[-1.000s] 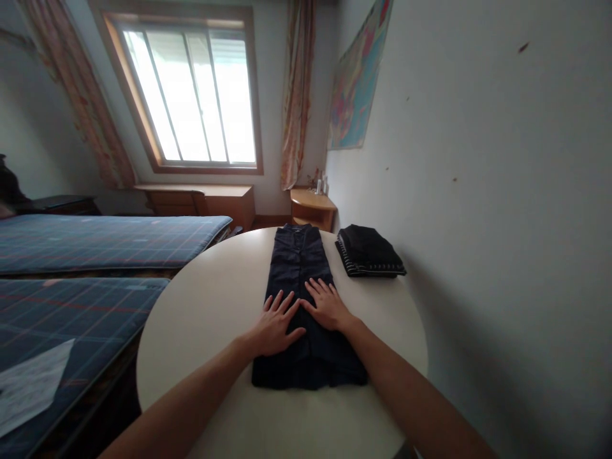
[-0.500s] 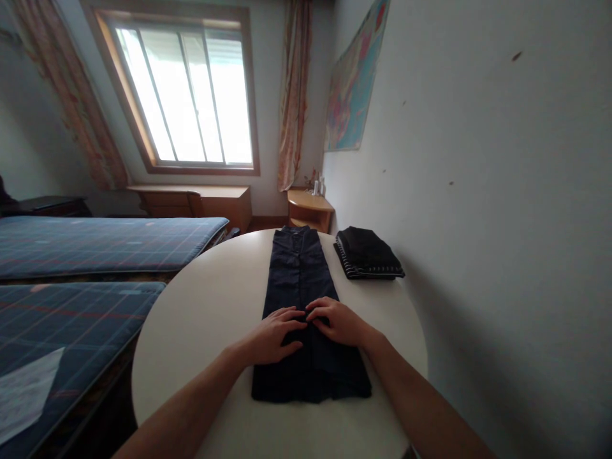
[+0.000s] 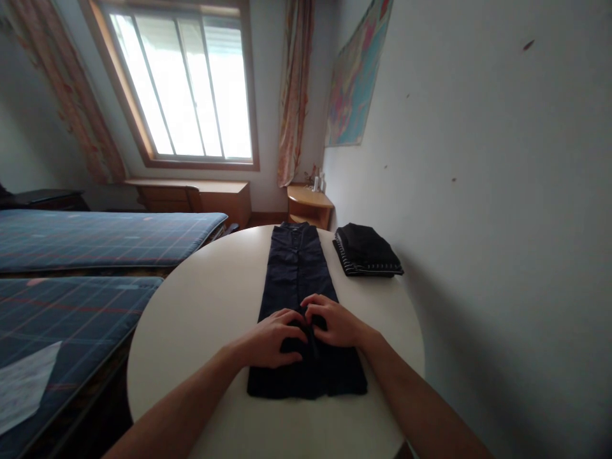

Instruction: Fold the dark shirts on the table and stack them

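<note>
A dark navy shirt [image 3: 292, 268], folded into a long strip with its collar at the far end, lies on the round white table [image 3: 191, 306]. My left hand [image 3: 276, 335] rests on the lower middle of the shirt, its fingers apart and curved. Beside it my right hand [image 3: 333, 320] touches the cloth too, fingers bent and spread. Both sets of fingertips nearly meet at the button line. Neither hand has visibly gripped the fabric.
Folded black clothes [image 3: 368, 248] are stacked at the table's right rear, near the wall [image 3: 478, 255]. Two plaid mattresses [image 3: 105, 239] stand left of the table, with a paper sheet [image 3: 29, 382] on the nearer one. Behind are a desk [image 3: 220, 197] and a corner shelf [image 3: 308, 197].
The fingers of both hands have curled more, and the cloth between them looks slightly raised. The whole view has shifted a little.
</note>
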Motion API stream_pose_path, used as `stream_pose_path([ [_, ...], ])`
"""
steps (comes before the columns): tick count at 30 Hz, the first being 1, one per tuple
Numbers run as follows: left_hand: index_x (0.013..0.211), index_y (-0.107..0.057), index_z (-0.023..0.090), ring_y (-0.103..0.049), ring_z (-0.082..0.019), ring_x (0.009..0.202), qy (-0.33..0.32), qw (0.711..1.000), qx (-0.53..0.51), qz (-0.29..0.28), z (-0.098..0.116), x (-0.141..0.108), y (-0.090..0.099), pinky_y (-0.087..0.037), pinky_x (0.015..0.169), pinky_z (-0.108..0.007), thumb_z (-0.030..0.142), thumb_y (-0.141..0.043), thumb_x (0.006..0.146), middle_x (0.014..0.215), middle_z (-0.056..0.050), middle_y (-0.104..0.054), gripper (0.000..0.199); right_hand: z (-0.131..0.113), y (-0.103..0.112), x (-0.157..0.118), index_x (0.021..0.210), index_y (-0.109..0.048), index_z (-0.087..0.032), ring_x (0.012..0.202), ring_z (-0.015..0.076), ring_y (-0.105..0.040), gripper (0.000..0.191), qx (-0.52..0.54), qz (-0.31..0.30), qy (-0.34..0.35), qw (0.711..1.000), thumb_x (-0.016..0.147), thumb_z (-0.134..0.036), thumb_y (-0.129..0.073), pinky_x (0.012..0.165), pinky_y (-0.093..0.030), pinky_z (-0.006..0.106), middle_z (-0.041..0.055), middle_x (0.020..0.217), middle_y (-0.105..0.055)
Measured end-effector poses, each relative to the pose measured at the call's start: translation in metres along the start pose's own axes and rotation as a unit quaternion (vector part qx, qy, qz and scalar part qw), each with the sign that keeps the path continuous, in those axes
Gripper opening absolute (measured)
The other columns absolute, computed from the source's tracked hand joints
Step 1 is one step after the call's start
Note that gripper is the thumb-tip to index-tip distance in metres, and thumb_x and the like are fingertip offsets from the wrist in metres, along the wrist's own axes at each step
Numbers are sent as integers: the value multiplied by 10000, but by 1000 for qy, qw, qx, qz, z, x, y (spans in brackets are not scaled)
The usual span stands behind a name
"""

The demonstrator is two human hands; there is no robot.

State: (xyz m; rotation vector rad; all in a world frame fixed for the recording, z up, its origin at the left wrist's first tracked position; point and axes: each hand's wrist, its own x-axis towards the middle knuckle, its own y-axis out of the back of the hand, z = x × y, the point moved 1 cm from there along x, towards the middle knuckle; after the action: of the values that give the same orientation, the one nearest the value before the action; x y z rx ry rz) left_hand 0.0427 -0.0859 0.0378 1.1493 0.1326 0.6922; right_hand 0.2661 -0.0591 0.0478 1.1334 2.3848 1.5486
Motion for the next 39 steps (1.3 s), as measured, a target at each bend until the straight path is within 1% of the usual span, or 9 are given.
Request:
stream_pose_path([
  [6,976,-647,237,-577,-205,1001,10,1000,-1,0,0,2,-5,-470,930,-329,293,-773,779,1036,-23,-633,240,-1,-1,1,996,-650,-212,1194,226,-553,302,16,-11,-9,1000,723,-261,-770,1049,-436,367,86,1271,-573],
  [12,920,-633,239,-576,-221,980,-1,999,34,-33,12,0,4,-479,835,-314,496,-821,702,985,-17,-644,386,0,-2,0,1008,-659,-221,1197,239,-545,379,10,-27,-21,999,695,-362,-819,1041,-438,371,77,1288,-568],
  [15,887,-631,243,-585,-214,961,6,997,62,-49,21,0,6,-476,820,-308,393,-814,703,957,0,-654,299,-1,-2,1,1004,-652,-220,1167,236,-546,412,-3,-26,-22,999,676,-390,-834,1018,-447,359,70,1264,-571],
  [19,840,-619,236,-605,-195,894,7,995,88,-55,25,1,3,-471,762,-287,236,-719,723,897,11,-662,153,-7,-1,2,896,-630,-208,1013,217,-563,383,-38,-41,-28,998,667,-440,-830,906,-486,333,51,1075,-598],
  [24,824,-608,231,-630,-172,893,12,995,86,-49,28,1,5,-468,749,-264,188,-633,785,940,19,-678,63,-26,1,-8,810,-607,-203,1012,239,-546,455,-63,-87,-37,994,621,-544,-839,897,-493,360,60,1057,-580],
  [27,876,-617,235,-632,-188,883,40,992,107,-53,33,-2,8,-483,758,-283,242,-647,816,939,7,-678,68,-40,1,-19,883,-622,-204,1067,255,-544,424,-72,-90,-51,992,643,-474,-844,944,-483,372,75,1112,-580],
  [31,943,-614,227,-622,-232,917,83,980,166,-67,45,-10,7,-511,756,-323,324,-689,820,979,-31,-665,173,-55,-3,-36,970,-636,-203,1098,250,-566,264,-84,-74,-86,990,758,-312,-749,956,-480,349,85,1135,-606],
  [35,996,-616,203,-622,-246,947,101,966,223,-85,55,-16,0,-527,739,-329,244,-598,894,1021,-65,-657,111,-62,-4,-49,1059,-635,-203,1048,235,-604,280,-107,-72,-100,987,785,-241,-674,915,-489,324,80,1118,-631],
  [39,956,-620,180,-626,-249,916,103,955,266,-80,58,-19,-9,-534,709,-335,139,-556,885,998,-82,-655,103,-67,-3,-55,1100,-639,-202,953,217,-623,325,-169,-96,-90,977,783,-144,-591,811,-489,298,69,1047,-658],
])
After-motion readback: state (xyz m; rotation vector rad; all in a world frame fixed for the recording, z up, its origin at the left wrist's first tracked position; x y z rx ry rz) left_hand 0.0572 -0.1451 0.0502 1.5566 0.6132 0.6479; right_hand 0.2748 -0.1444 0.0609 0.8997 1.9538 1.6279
